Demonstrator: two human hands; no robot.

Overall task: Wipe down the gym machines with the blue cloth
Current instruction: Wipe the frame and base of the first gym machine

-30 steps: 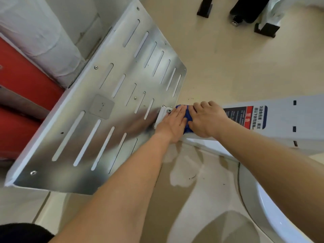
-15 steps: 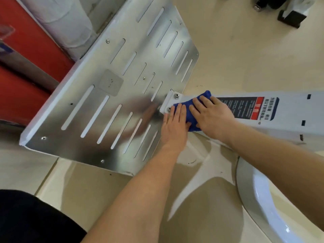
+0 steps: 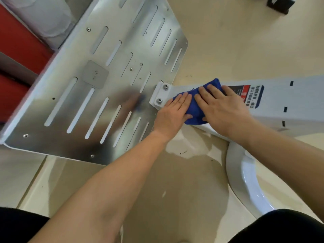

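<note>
Blue cloth (image 3: 193, 106) — both hands (image 3: 172, 114) (image 3: 222, 109) press it, fingers flat, onto white beam (image 3: 289, 102).

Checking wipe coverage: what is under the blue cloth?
The cloth lies on the white beam, under the left hand and right hand. It overlaps the label; the beam surface beneath is hidden.

Glossy beige tile floor (image 3: 228, 41) — red padding (image 3: 19, 48) at left, dark base (image 3: 278, 5) top right.
</note>
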